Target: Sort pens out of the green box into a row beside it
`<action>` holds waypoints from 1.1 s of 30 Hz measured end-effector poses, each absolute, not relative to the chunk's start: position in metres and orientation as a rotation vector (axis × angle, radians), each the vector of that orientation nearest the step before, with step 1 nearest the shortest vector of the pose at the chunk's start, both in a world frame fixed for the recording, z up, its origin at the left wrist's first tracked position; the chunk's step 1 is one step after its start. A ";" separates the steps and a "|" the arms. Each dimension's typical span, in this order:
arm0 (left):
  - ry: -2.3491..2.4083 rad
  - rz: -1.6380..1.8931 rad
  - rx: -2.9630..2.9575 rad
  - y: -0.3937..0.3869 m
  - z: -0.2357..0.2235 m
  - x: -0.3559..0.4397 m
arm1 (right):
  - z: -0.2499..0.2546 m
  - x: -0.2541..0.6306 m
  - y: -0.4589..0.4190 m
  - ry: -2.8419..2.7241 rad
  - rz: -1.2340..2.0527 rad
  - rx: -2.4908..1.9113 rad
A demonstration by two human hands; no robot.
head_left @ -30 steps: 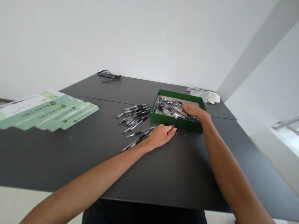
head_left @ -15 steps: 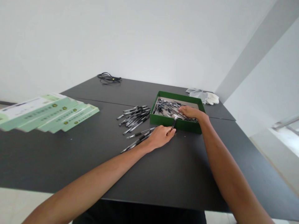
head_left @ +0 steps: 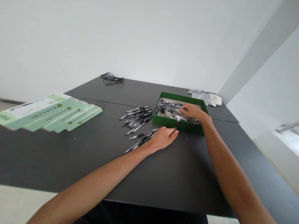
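My left hand [head_left: 164, 137] rests on the dark table just in front of the green box [head_left: 161, 120], its fingers closed around a pen barrel [head_left: 177, 123] that has a clear tip and a dark grip. The barrel tilts up against the box's front wall. Inside the box lies a jumble of thin pen parts [head_left: 169, 109]. Reaching over the right side of the box, my right hand [head_left: 192, 111] has its fingers curled together among these parts; what they pinch, if anything, is too small to make out. Several pens [head_left: 137, 119] lie piled left of the box, with a few more pens [head_left: 141, 141] beside my left wrist.
Fanned green-and-white boards or booklets [head_left: 53, 112] stand at the left. A coiled black cable [head_left: 112, 78] lies at the back left of the table [head_left: 98, 158]. White gloves [head_left: 213, 99] sit behind the box, near the wall.
The whole view has shifted slightly, so everything sits a little further right. My right hand's fingers look more curled over the box. My left hand still holds the pen barrel.
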State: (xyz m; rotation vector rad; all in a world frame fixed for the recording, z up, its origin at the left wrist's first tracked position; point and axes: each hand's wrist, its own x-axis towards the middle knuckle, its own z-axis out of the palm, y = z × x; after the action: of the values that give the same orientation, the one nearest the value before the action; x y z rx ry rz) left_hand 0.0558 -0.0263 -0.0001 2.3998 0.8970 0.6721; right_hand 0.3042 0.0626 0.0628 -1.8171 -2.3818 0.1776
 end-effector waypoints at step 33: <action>0.886 0.685 2.394 -0.025 -0.003 0.057 | 0.097 0.303 0.042 -2.256 0.435 -1.481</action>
State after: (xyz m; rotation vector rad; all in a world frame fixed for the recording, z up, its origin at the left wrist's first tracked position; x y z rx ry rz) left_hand 0.0570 -0.0246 -0.0029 2.3941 0.8863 0.6853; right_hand 0.3025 0.0423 0.0966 -1.4812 -2.2564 0.4346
